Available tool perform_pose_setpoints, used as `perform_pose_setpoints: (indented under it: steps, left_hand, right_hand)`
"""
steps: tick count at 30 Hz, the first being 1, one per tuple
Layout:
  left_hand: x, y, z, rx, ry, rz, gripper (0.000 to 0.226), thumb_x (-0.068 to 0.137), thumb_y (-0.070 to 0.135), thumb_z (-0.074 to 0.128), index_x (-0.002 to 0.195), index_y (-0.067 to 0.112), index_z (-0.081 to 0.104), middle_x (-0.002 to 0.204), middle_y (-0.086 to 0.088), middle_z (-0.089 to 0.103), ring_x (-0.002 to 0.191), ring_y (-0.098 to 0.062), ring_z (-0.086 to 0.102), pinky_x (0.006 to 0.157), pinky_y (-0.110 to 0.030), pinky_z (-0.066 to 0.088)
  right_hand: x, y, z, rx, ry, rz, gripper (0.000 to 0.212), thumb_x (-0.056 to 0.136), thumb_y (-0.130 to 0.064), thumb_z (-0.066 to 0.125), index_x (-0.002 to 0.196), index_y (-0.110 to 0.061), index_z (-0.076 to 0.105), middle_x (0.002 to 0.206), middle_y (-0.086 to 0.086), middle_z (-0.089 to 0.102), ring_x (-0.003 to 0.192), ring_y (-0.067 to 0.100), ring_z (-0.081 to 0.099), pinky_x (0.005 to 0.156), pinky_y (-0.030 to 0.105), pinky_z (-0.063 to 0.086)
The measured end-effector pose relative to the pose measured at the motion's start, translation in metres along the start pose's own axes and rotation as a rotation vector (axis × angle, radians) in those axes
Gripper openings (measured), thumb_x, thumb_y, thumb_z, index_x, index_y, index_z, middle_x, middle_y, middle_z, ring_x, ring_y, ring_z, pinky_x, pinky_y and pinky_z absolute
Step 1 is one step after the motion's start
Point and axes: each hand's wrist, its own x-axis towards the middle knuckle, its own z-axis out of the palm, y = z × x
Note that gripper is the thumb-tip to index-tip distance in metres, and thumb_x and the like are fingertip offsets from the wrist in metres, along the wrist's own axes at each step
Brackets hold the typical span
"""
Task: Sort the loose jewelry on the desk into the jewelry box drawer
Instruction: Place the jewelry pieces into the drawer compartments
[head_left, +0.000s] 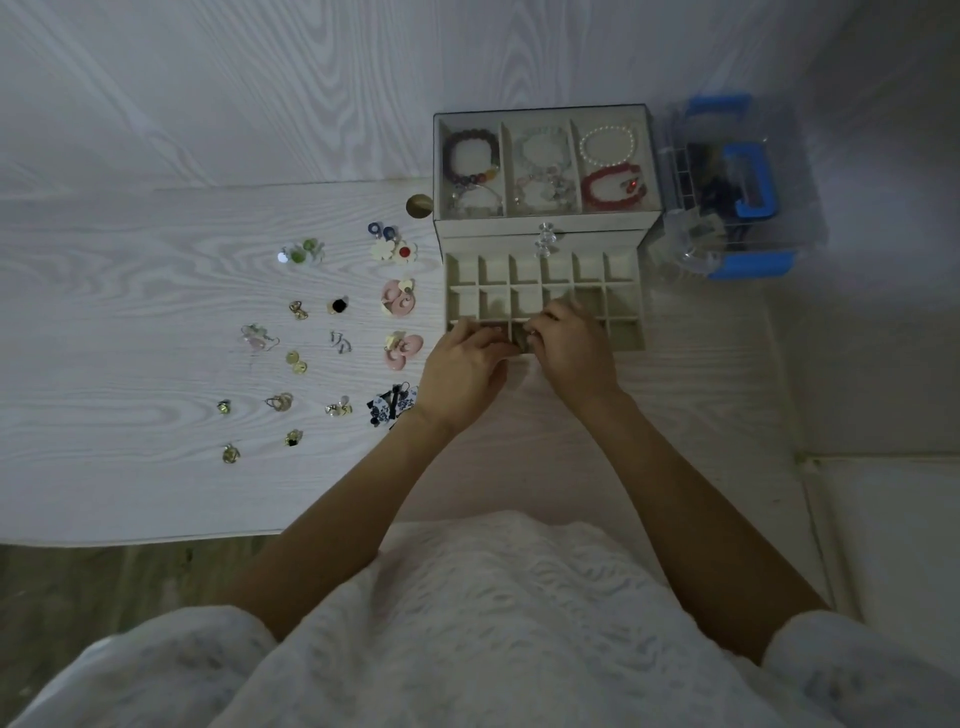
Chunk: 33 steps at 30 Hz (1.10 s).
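A: Jewelry box (543, 223) is sitting at the back right of the desk (130, 291) — cream, clear lid, bracelets (610, 166) showing in three top sections. Its drawer (623, 312) is sticking out toward the person, gridded into small square cells.

B: Loose pieces?

A: Lying spread out left of the drawer. Biggest are the pink earrings (401, 322), flower earrings (392, 247) and a blue-white patterned pair (392, 405); the small gold pieces (291, 358) are lying farther left.

B: Surroundings?

A: Pale woodgrain desk, matching wall panel behind. Clear plastic case (737, 187) with blue handle is standing just right of the box.

B: Hands?

A: Both are reaching over the drawer's front row, touching each other. Left hand (462, 369) and right hand (571, 348) are curling their fingers together over one cell — whether they're pinching anything, can't tell.
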Motion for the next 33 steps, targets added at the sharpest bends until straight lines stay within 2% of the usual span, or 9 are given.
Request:
perform_pose_setpoints:
  steps: [3, 6, 10, 14, 18, 21, 23, 28, 33]
  left_hand:
    - [-0.001, 0.001, 0.002, 0.004, -0.03, -0.006, 0.028, 0.08, 0.014, 0.05, 0.099, 0.019, 0.07, 0.099, -0.001, 0.07, 0.084, -0.027, 0.057, 0.076, -0.035, 0.05]
    - [-0.002, 0.003, 0.002, -0.009, -0.053, -0.02, 0.033, 0.081, 0.016, 0.043, 0.099, 0.018, 0.07, 0.099, 0.0, 0.07, 0.085, -0.025, 0.056, 0.077, -0.034, 0.049]
    - [-0.006, 0.004, -0.005, -0.043, -0.034, -0.034, 0.034, 0.078, 0.016, 0.042, 0.096, 0.016, 0.071, 0.096, -0.001, 0.071, 0.084, -0.026, 0.057, 0.078, -0.031, 0.045]
    - [-0.027, -0.007, -0.019, -0.128, 0.073, -0.14, 0.032, 0.081, 0.017, 0.043, 0.098, 0.015, 0.069, 0.096, -0.003, 0.07, 0.086, -0.026, 0.057, 0.078, -0.028, 0.04]
    - [-0.048, -0.025, -0.025, -0.125, 0.118, -0.234, 0.028, 0.085, 0.017, 0.044, 0.1, 0.016, 0.067, 0.097, -0.001, 0.069, 0.091, -0.025, 0.058, 0.085, -0.035, 0.043]
    - [-0.047, -0.019, -0.025, -0.081, 0.111, -0.186, 0.026, 0.083, 0.016, 0.047, 0.099, 0.014, 0.069, 0.096, -0.003, 0.07, 0.087, -0.026, 0.056, 0.083, -0.031, 0.042]
    - [-0.047, -0.013, -0.02, -0.04, 0.091, -0.148, 0.024, 0.079, 0.011, 0.057, 0.1, 0.012, 0.069, 0.098, -0.005, 0.07, 0.086, -0.029, 0.057, 0.082, -0.035, 0.046]
    - [-0.05, -0.008, -0.015, -0.031, -0.016, -0.171, 0.032, 0.073, 0.01, 0.066, 0.105, 0.01, 0.068, 0.107, -0.006, 0.068, 0.093, -0.033, 0.057, 0.078, -0.043, 0.052]
    - [-0.071, -0.017, -0.025, -0.123, 0.126, -0.235, 0.028, 0.081, 0.015, 0.052, 0.105, 0.015, 0.066, 0.101, -0.003, 0.069, 0.091, -0.028, 0.058, 0.077, -0.035, 0.049]
  right_hand:
    - [0.007, -0.003, -0.002, -0.046, -0.034, 0.067, 0.016, 0.082, 0.0, 0.053, 0.096, -0.002, 0.061, 0.09, 0.018, 0.064, 0.092, 0.034, 0.055, 0.068, 0.039, 0.043]
    - [0.01, -0.007, 0.0, -0.092, -0.081, 0.051, 0.013, 0.083, 0.002, 0.05, 0.089, -0.002, 0.062, 0.085, 0.019, 0.063, 0.088, 0.034, 0.055, 0.064, 0.037, 0.042]
    - [0.009, -0.008, -0.001, -0.147, -0.146, -0.036, 0.022, 0.083, 0.003, 0.049, 0.089, -0.004, 0.069, 0.088, 0.017, 0.065, 0.094, 0.032, 0.052, 0.072, 0.035, 0.039]
    - [-0.006, -0.001, -0.003, 0.062, -0.008, 0.012, 0.018, 0.082, 0.004, 0.054, 0.086, -0.002, 0.071, 0.09, 0.016, 0.064, 0.089, 0.035, 0.057, 0.076, 0.04, 0.048]
    - [-0.022, 0.005, -0.004, 0.121, 0.061, 0.159, 0.021, 0.086, -0.001, 0.051, 0.099, -0.004, 0.067, 0.101, 0.014, 0.063, 0.093, 0.035, 0.056, 0.077, 0.039, 0.048]
    - [-0.021, 0.0, 0.0, 0.043, 0.059, 0.047, 0.024, 0.084, -0.001, 0.052, 0.103, -0.005, 0.067, 0.1, 0.015, 0.064, 0.092, 0.037, 0.055, 0.084, 0.042, 0.045]
    - [-0.02, -0.004, 0.005, -0.012, -0.004, -0.014, 0.026, 0.084, -0.003, 0.053, 0.107, -0.004, 0.066, 0.102, 0.014, 0.065, 0.098, 0.036, 0.053, 0.085, 0.042, 0.046]
    - [-0.027, -0.007, 0.007, -0.085, -0.061, 0.002, 0.035, 0.088, -0.02, 0.043, 0.111, -0.006, 0.063, 0.107, 0.011, 0.064, 0.103, 0.032, 0.051, 0.089, 0.041, 0.044]
    - [-0.038, -0.036, -0.003, -0.018, 0.025, -0.091, 0.03, 0.085, -0.014, 0.045, 0.107, -0.006, 0.065, 0.101, 0.012, 0.062, 0.097, 0.031, 0.053, 0.083, 0.037, 0.045]
